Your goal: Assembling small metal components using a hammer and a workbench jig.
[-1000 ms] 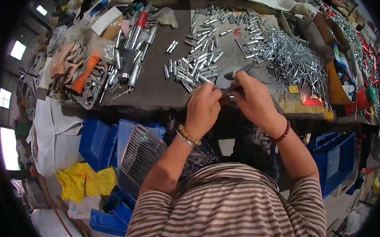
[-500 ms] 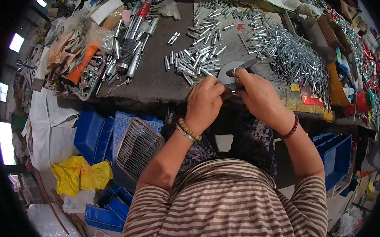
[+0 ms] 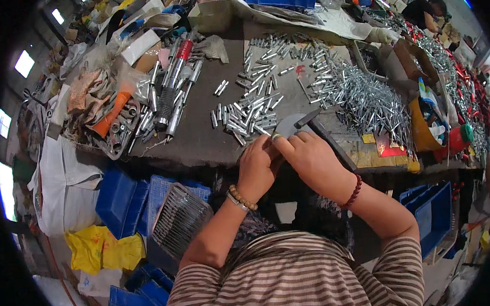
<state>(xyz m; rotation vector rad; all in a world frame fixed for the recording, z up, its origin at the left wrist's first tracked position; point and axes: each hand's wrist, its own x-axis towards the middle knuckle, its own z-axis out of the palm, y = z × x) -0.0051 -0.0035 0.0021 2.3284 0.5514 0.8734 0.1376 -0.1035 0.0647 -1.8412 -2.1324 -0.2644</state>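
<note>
My left hand (image 3: pixel 256 164) and my right hand (image 3: pixel 314 163) meet at the table's front edge, fingertips close together. Both are closed in a pinch, and whatever lies between them is hidden by the fingers. A band shows on a finger of the right hand. Just beyond the fingertips is a round grey metal disc (image 3: pixel 287 124). A hammer (image 3: pixel 330 141) lies beside the right hand, its head over the disc and its dark handle slanting toward the table edge. Left of the disc lies a loose pile of short silvery metal tubes (image 3: pixel 249 117).
A heap of thin metal pins (image 3: pixel 368 101) spreads at the right, near a yellow container (image 3: pixel 424 126). Larger metal rods (image 3: pixel 171 96) and an orange-handled tool (image 3: pixel 112 118) lie at the left. Blue crates (image 3: pixel 121 199) stand below the table. Another person (image 3: pixel 425 14) is at far right.
The view has shifted, showing more of the table's far side. My hands have drawn closer together, and the right hand sits lower and left of the hammer, whose handle now shows.
</note>
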